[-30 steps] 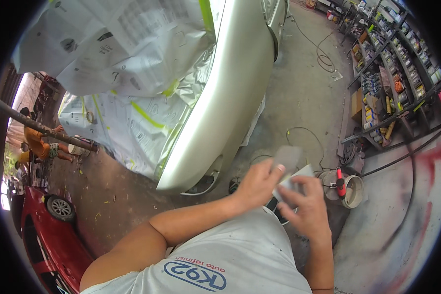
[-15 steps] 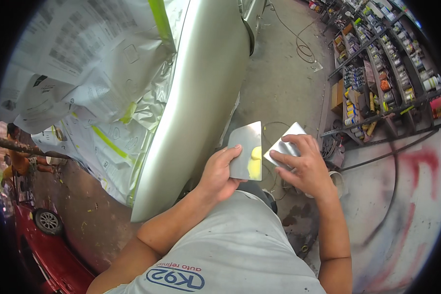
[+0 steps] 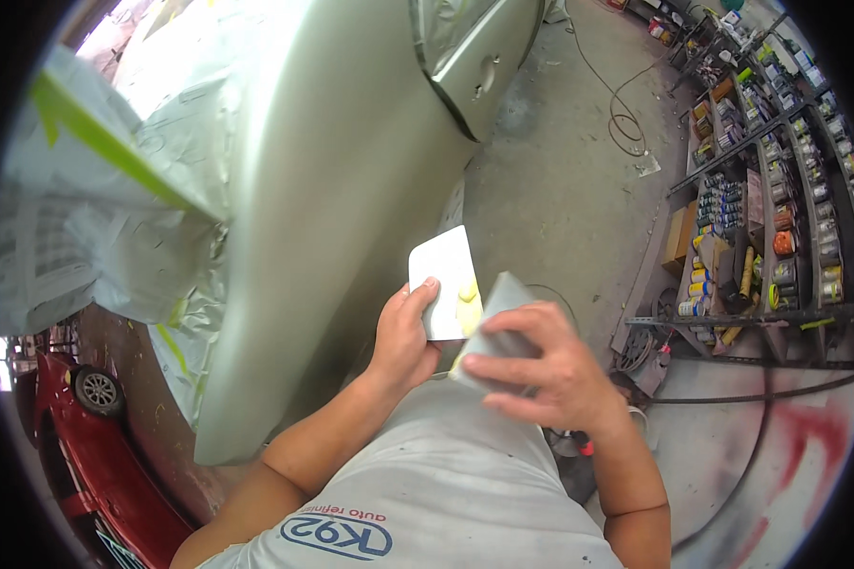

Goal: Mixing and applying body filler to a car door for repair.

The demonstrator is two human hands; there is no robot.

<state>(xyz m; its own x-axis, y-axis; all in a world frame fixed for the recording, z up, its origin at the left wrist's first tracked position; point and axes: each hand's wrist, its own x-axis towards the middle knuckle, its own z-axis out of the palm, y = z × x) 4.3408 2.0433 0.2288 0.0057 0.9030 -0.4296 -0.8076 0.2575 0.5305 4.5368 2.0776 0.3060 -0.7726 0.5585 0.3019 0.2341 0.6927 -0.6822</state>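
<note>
Both forearms rise from the lower edge, bent inward. The left hand grips a flat plate; the right hand, just beside that plate, pinches a spreader.

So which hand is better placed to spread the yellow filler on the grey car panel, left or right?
Probably the right hand: it grips the grey spreader, whose edge meets the yellow filler. The left hand is occupied holding the white mixing board, though it is nearer the car panel.
</note>
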